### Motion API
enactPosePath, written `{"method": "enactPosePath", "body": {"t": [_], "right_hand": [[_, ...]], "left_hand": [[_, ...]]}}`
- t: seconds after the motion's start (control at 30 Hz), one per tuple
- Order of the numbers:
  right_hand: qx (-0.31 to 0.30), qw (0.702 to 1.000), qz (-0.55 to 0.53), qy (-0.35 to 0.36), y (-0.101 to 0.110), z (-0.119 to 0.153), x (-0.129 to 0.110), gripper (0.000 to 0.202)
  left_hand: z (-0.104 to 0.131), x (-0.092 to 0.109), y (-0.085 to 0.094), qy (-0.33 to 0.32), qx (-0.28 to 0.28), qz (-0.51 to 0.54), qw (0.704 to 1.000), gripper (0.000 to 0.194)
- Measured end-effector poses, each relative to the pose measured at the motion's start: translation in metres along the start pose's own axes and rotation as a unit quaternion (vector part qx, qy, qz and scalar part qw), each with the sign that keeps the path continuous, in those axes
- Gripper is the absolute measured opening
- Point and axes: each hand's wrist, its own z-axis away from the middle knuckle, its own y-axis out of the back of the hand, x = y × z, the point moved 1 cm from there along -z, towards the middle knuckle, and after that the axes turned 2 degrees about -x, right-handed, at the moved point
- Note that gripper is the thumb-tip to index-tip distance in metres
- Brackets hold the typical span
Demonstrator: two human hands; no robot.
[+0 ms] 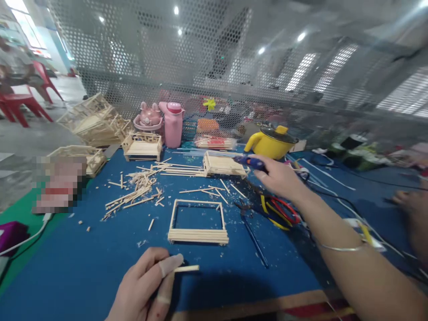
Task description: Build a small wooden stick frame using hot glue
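Observation:
My left hand (145,283) is closed near the front edge, with covered fingertips pinching a short wooden stick (190,268) that points right. Just beyond lies a rectangular stick frame (198,235), with several sticks laid side by side along its near side. My right hand (280,177) is wrapped round a blue glue gun (256,163), its dark nozzle pointing left. That nozzle is beside the right end of a small stick-built bed (222,164); whether they touch I cannot tell. Pliers with a blue handle (256,244) lie right of the frame.
Loose sticks (137,189) are heaped left of centre. Red- and yellow-handled tools (279,209) lie below my right forearm. Behind stand a finished stick bed (143,147), a pink jug (173,127) and a yellow pot (272,143). Cables run along the right. Another person's hand is at far right.

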Motion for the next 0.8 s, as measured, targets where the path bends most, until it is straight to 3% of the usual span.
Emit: {"method": "enactPosePath", "body": {"t": [0.1, 0.2, 0.33, 0.43, 0.67, 0.8], "right_hand": [[-0.032, 0.992, 0.104, 0.056, -0.016, -0.016, -0.001, 0.044], [-0.030, 0.985, 0.157, 0.068, -0.031, -0.034, -0.004, 0.045], [-0.018, 0.984, 0.163, 0.062, -0.049, -0.049, -0.009, 0.046], [-0.014, 0.985, 0.156, 0.069, -0.060, -0.049, -0.011, 0.049], [-0.006, 0.983, 0.144, 0.111, -0.056, -0.033, -0.003, 0.052], [-0.012, 0.983, 0.132, 0.127, -0.050, -0.037, 0.003, 0.053]], "left_hand": [[0.004, -0.005, -0.002, 0.004, 0.009, -0.034, 0.999, 0.034], [0.004, -0.008, -0.002, -0.014, 0.000, -0.066, 0.998, 0.036], [-0.001, -0.008, -0.003, -0.056, -0.012, -0.100, 0.993, 0.043], [0.000, -0.008, -0.005, -0.049, 0.007, -0.114, 0.992, 0.048], [0.004, -0.010, -0.006, -0.040, 0.009, -0.137, 0.990, 0.042], [0.002, -0.008, -0.006, -0.047, 0.011, -0.148, 0.988, 0.038]]}}
